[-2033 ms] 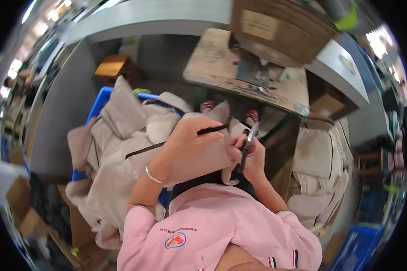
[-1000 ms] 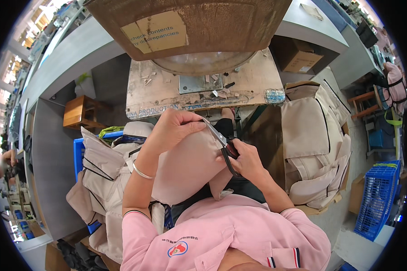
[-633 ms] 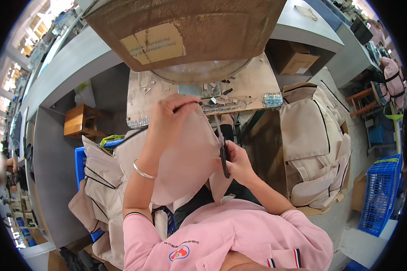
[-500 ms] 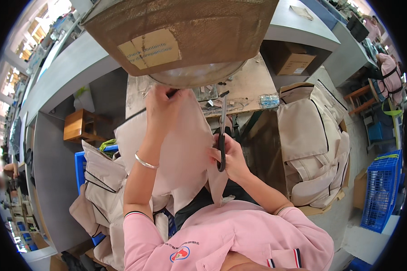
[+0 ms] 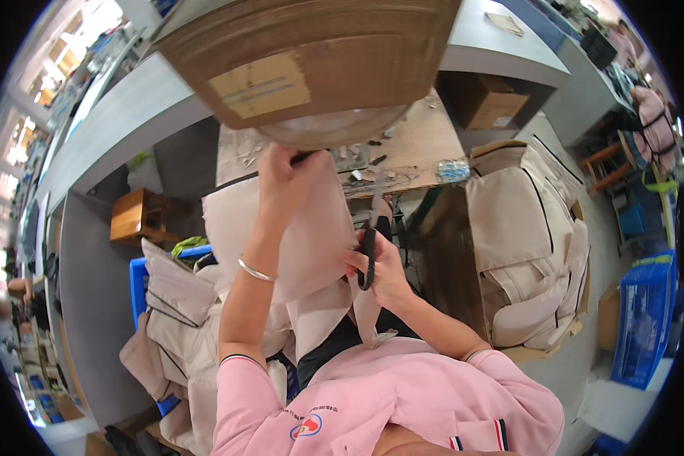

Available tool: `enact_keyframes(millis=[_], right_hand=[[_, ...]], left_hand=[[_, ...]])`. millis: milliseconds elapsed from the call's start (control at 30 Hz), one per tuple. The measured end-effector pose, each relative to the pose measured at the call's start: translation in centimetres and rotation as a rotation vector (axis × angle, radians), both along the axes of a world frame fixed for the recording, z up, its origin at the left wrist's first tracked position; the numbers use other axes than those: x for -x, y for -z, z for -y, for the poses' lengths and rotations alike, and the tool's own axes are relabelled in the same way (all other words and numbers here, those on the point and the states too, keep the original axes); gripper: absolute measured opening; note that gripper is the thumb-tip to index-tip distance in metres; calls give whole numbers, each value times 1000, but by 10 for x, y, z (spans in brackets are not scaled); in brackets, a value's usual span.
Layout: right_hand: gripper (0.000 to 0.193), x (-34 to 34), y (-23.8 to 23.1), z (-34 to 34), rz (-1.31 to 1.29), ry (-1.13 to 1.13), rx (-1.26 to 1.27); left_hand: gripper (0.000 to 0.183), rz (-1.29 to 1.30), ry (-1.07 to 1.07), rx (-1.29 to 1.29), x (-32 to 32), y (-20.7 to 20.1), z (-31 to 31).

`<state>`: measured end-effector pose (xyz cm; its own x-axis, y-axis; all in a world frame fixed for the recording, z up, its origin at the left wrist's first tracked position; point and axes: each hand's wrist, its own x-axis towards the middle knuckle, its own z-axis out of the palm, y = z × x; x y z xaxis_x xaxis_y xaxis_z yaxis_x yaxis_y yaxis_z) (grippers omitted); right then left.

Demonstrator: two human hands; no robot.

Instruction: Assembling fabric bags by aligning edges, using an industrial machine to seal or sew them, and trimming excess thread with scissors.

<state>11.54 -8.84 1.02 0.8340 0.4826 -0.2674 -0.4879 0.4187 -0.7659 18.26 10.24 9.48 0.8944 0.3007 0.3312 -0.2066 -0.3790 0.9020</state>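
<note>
A beige fabric piece (image 5: 311, 220) with a dark trimmed edge hangs in front of me over my lap. My left hand (image 5: 283, 169) is closed on its upper edge, just below the hanging box's rounded bottom. Black-handled scissors (image 5: 368, 258) are in my right hand (image 5: 385, 266), blades pointing up and blurred by motion. The thumb and fingers of that hand also touch the fabric's right edge.
A brown box-like housing (image 5: 327, 68) hangs low ahead, above a worn wooden tabletop (image 5: 418, 152) with scraps. Beige fabric pieces (image 5: 509, 220) fill a carton at right; more fabric (image 5: 167, 327) lies over a blue crate (image 5: 137, 281) at left. A wooden stool (image 5: 133, 216) stands beyond.
My left hand and the upper part of the fabric have shifted slightly right and down. My right hand, with the scissors, has moved a little left and down.
</note>
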Motion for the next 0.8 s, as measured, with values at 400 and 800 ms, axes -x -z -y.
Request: enact_keyframes(millis=[400, 800], right_hand=[[31, 92, 26, 14, 733, -804, 153], [26, 131, 31, -4, 1112, -1120, 83]], left_hand=[[48, -415, -593, 495, 242, 91, -63], [107, -1021, -708, 579, 405, 163, -97]])
